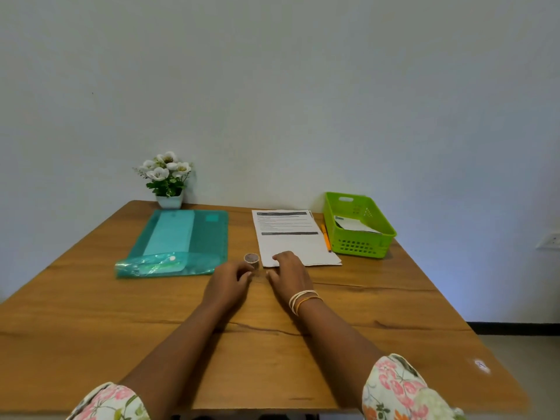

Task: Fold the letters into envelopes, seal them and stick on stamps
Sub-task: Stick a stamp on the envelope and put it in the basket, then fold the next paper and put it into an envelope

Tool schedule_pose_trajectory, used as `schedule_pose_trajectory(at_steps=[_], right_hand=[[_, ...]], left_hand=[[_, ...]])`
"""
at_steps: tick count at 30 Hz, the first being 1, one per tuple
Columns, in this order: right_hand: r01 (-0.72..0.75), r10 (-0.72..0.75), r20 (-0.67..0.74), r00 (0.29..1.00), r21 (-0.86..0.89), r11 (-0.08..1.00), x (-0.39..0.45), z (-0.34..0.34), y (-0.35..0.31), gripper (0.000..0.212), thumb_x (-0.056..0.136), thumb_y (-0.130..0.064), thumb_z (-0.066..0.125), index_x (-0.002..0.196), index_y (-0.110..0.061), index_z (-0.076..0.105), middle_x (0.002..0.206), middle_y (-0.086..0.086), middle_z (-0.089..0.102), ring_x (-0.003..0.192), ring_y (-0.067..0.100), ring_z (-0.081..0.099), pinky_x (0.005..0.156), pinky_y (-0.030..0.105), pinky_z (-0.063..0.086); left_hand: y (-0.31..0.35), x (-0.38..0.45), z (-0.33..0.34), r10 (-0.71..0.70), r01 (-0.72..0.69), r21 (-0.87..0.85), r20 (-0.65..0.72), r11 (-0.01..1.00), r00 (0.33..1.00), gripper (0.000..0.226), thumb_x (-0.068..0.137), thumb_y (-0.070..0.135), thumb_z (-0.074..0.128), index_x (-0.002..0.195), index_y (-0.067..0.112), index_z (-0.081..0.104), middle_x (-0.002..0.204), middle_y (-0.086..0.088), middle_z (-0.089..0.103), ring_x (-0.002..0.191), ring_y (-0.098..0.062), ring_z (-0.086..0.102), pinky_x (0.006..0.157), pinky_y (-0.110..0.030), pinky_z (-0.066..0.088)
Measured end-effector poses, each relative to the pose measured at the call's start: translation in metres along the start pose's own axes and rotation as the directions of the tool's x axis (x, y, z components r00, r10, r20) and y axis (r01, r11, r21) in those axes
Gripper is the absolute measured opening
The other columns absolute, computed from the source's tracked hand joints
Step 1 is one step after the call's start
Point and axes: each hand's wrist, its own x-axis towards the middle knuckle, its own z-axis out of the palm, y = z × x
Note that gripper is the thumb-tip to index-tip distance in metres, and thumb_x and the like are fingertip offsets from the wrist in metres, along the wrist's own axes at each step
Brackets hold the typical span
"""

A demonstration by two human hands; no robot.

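both hands on the worktop [91, 313]

left hand [228, 278] loosely curled beside stamp roll [251, 259]; right hand [289, 272] flat, fingertips on letters [291, 237].

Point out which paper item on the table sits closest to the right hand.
The printed letter sheet: the right hand rests its fingertips on the sheet's near edge. The white papers in the green basket and the envelopes in the teal folder lie farther off.

Two bare forearms reach forward side by side, floral sleeves at the elbows. The left hand [229, 279] lies palm down, fingers loosely curled, holding nothing. Just beside it, the right hand [289, 272] lies palm down with fingers relaxed and spread; thin bangles circle its wrist.
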Motion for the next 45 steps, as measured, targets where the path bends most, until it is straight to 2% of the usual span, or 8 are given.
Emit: schedule_pose_trajectory(at_steps=[6, 13, 19, 24, 32, 36, 40, 45], right_hand=[[-0.026, 0.033, 0.058, 0.998, -0.109, 0.994, 0.016, 0.016, -0.005, 0.034, 0.095, -0.037, 0.051, 0.114, -0.011, 0.061, 0.115, 0.009, 0.063, 0.106, 0.026, 0.059, 0.085, 0.034, 0.048], [0.018, -0.031, -0.063, 0.998, -0.201, 0.979, 0.019, 0.023, 0.003, 0.030, 0.096, -0.027, 0.045, 0.092, -0.010, 0.069, 0.092, 0.009, 0.069, 0.084, 0.026, 0.064, 0.070, 0.032, 0.048], [-0.234, 0.259, -0.148, 0.955, 0.165, 0.958, 0.026, 0.012, 0.000, 0.024, 0.085, -0.037, 0.067, 0.080, -0.015, 0.076, 0.076, 0.001, 0.071, 0.073, 0.018, 0.063, 0.063, 0.025, 0.048], [-0.389, 0.498, -0.054, 0.866, 0.553, 0.737, 0.034, -0.004, 0.011, 0.019, 0.077, -0.025, 0.077, 0.065, -0.013, 0.071, 0.066, 0.001, 0.065, 0.070, 0.018, 0.058, 0.067, 0.024, 0.042], [-0.203, 0.487, -0.208, 0.848, 0.722, 0.661, 0.015, -0.036, 0.025, 0.007, 0.087, -0.006, 0.064, 0.093, -0.007, 0.067, 0.089, 0.003, 0.062, 0.084, 0.015, 0.057, 0.077, 0.023, 0.045], [-0.089, 0.508, -0.233, 0.829, 0.842, 0.532, -0.012, -0.052, 0.042, 0.010, 0.084, 0.001, 0.062, 0.081, -0.009, 0.062, 0.073, 0.001, 0.058, 0.070, 0.012, 0.052, 0.062, 0.012, 0.043], [-0.106, 0.559, -0.117, 0.821, 0.930, 0.351, -0.044, -0.059, 0.072, 0.019, 0.070, -0.008, 0.060, 0.057, -0.022, 0.062, 0.065, -0.001, 0.053, 0.073, 0.020, 0.049, 0.068, 0.035, 0.040], [-0.169, 0.493, -0.043, 0.869, 0.911, 0.377, -0.081, -0.075, 0.098, 0.029, 0.075, 0.006, 0.047, 0.055, -0.014, 0.055, 0.061, 0.005, 0.056, 0.068, 0.020, 0.052, 0.062, 0.031, 0.039]], left_hand=[[-0.017, -0.002, 0.005, 0.168, -0.171, 0.164, 0.033, 0.972, 0.985, 0.027, 0.089, 0.032, 0.060, 0.113, 0.029, 0.069, 0.114, 0.012, 0.066, 0.104, -0.010, 0.057, 0.087, -0.034, 0.049], [-0.020, 0.006, 0.011, 0.164, -0.166, 0.242, 0.027, 0.956, 0.986, 0.030, 0.092, 0.036, 0.054, 0.118, 0.032, 0.066, 0.121, 0.012, 0.062, 0.112, -0.011, 0.053, 0.089, -0.035, 0.045], [-0.023, 0.007, 0.012, 0.155, -0.159, 0.243, 0.034, 0.957, 0.987, 0.030, 0.092, 0.038, 0.053, 0.119, 0.032, 0.066, 0.121, 0.013, 0.062, 0.111, -0.010, 0.052, 0.088, -0.035, 0.045], [-0.020, 0.006, 0.009, 0.163, -0.169, 0.241, 0.046, 0.956, 0.986, 0.029, 0.091, 0.036, 0.054, 0.117, 0.031, 0.067, 0.121, 0.011, 0.063, 0.112, -0.013, 0.054, 0.088, -0.035, 0.045], [-0.016, 0.004, 0.005, 0.154, -0.162, 0.215, 0.054, 0.963, 0.987, 0.028, 0.091, 0.035, 0.056, 0.116, 0.029, 0.068, 0.121, 0.010, 0.064, 0.111, -0.014, 0.054, 0.089, -0.034, 0.045], [-0.012, 0.001, -0.001, 0.120, -0.126, 0.096, 0.064, 0.987, 0.991, 0.025, 0.092, 0.031, 0.057, 0.113, 0.026, 0.070, 0.117, 0.006, 0.067, 0.107, -0.015, 0.059, 0.087, -0.032, 0.047], [-0.012, -0.003, -0.009, -0.005, 0.003, -0.151, -0.011, 0.989, 1.000, 0.024, 0.096, 0.022, 0.052, 0.109, 0.016, 0.071, 0.109, -0.002, 0.071, 0.100, -0.018, 0.062, 0.081, -0.027, 0.044], [0.002, -0.019, -0.026, -0.248, 0.188, -0.593, -0.020, 0.783, 0.969, 0.029, 0.103, 0.027, 0.039, 0.096, 0.020, 0.067, 0.085, -0.003, 0.070, 0.077, -0.017, 0.068, 0.065, -0.029, 0.054]])
